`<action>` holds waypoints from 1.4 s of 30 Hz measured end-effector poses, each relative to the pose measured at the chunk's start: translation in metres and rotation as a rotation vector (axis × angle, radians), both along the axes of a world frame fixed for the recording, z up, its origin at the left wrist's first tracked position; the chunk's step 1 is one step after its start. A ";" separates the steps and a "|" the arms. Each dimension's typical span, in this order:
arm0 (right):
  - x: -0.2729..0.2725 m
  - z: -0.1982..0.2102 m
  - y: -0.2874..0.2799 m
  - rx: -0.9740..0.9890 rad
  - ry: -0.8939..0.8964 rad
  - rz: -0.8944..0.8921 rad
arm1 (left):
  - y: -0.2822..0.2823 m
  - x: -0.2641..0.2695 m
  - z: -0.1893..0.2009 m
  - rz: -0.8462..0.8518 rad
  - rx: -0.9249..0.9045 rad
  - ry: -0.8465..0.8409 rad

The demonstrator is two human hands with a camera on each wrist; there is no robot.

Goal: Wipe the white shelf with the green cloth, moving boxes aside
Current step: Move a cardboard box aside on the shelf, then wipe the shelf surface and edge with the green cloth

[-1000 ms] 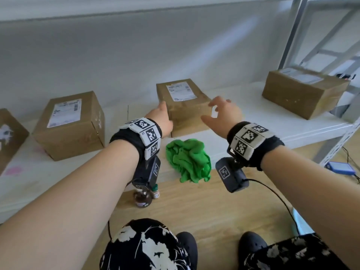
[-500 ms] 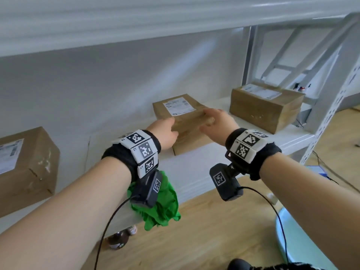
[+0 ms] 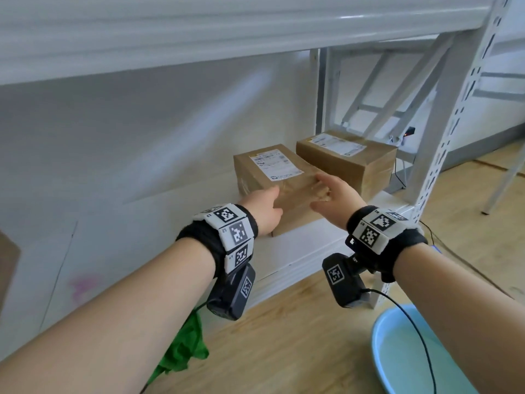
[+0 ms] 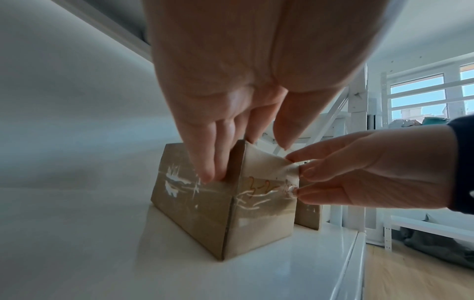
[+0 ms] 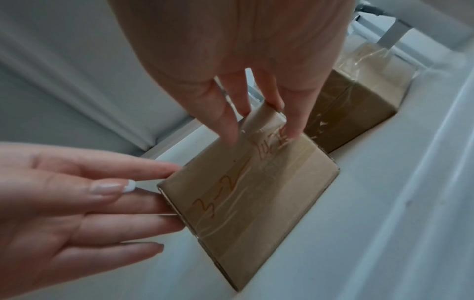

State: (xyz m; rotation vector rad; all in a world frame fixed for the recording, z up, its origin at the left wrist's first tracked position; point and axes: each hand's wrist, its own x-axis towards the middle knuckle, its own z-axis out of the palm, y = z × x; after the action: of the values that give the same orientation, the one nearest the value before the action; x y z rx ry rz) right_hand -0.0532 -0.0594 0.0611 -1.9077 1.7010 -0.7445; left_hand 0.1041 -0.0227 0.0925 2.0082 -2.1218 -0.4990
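A small brown cardboard box [image 3: 272,177] with a white label stands on the white shelf [image 3: 312,240]. My left hand [image 3: 264,209] presses straight fingers flat against its left side [image 4: 245,162]. My right hand [image 3: 332,197] pinches the box's top right corner between thumb and fingers [image 5: 259,125]. The box [image 4: 256,213] has tape and orange writing on its near face and sits just left of a second, larger box [image 3: 346,163]. The green cloth [image 3: 184,345] hangs crumpled over the shelf's front edge under my left forearm, and neither hand touches it.
The second box [image 5: 359,105] stands near the shelf's right end beside a white perforated upright [image 3: 443,155]. An upper shelf [image 3: 199,29] runs overhead. A light blue basin [image 3: 412,351] sits on the wooden floor at the lower right. Part of another box [image 3: 7,268] shows at the far left.
Both hands took hold of the small box and slid it right along the shelf, close to the larger box. The green cloth stayed behind at the left.
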 end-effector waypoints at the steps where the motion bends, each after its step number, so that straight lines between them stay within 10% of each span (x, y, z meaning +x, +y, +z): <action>1: -0.001 -0.001 0.002 0.019 0.011 0.005 | 0.002 -0.001 0.000 -0.001 0.006 0.011; 7: 0.028 0.000 0.048 -0.142 0.073 0.015 | 0.028 0.010 0.009 0.049 -0.024 -0.032; 19: 0.176 -0.036 0.163 -0.118 0.480 0.752 | 0.118 0.144 0.008 0.298 -0.028 -0.249; 29: 0.219 -0.031 0.119 0.001 0.678 0.376 | 0.182 0.222 -0.020 0.371 0.078 -0.227; 38: 0.263 -0.041 0.167 -0.036 0.599 0.689 | 0.204 0.254 -0.043 0.398 0.131 -0.278; 42: 0.249 -0.036 0.152 -0.028 0.611 0.526 | 0.219 0.266 -0.056 0.356 0.113 -0.360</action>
State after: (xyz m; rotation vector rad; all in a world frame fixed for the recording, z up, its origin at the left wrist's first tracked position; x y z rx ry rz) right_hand 0.1957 0.0928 0.0250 -2.6203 1.3627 0.0275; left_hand 0.3702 0.1967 0.0364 2.6361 -1.8711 -0.2145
